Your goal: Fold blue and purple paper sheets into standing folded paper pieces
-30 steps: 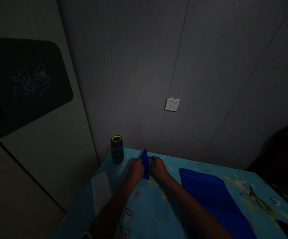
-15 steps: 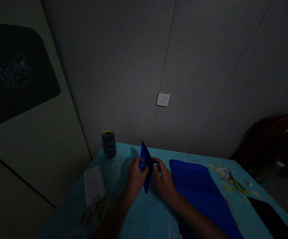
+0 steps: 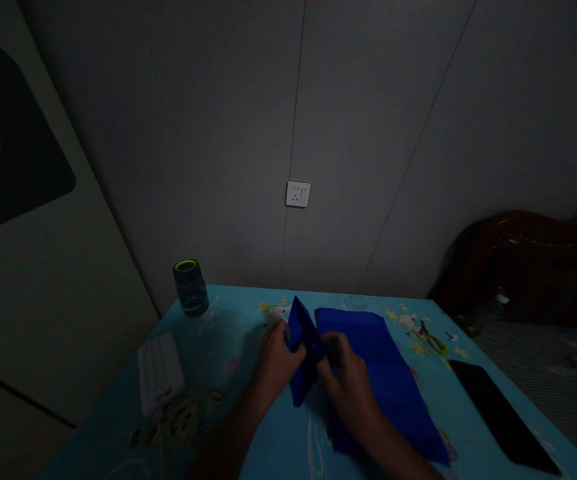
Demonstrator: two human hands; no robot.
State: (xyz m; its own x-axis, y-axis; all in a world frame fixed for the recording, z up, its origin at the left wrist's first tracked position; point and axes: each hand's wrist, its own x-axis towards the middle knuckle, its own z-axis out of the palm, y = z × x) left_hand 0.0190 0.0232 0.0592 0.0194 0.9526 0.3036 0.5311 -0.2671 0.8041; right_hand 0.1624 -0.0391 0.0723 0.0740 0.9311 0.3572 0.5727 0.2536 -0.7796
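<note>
Between my hands a piece of folded blue paper [image 3: 298,321] stands on edge above the table, its layers spread apart in a V. My left hand [image 3: 277,359] pinches it from the left, with the thumb reaching inside the fold. On the right side, my right hand [image 3: 347,379] grips its edge with curled fingers; the fingertips are partly lost in shadow. Flat blue sheets [image 3: 368,353] lie on the table just beyond and under my right forearm.
The blue patterned table [image 3: 238,300] meets the wall with a socket [image 3: 298,194]. A dark bottle [image 3: 190,288] and a white power strip-like block [image 3: 160,373] are on the left. Yellow-handled scissors or pliers [image 3: 435,341] and a flat black slab [image 3: 501,413] lie right.
My view has swung to the right. The folded paper is held a little lower and nearer the sheets, and its layers stand wider apart. Both hands keep their hold.
</note>
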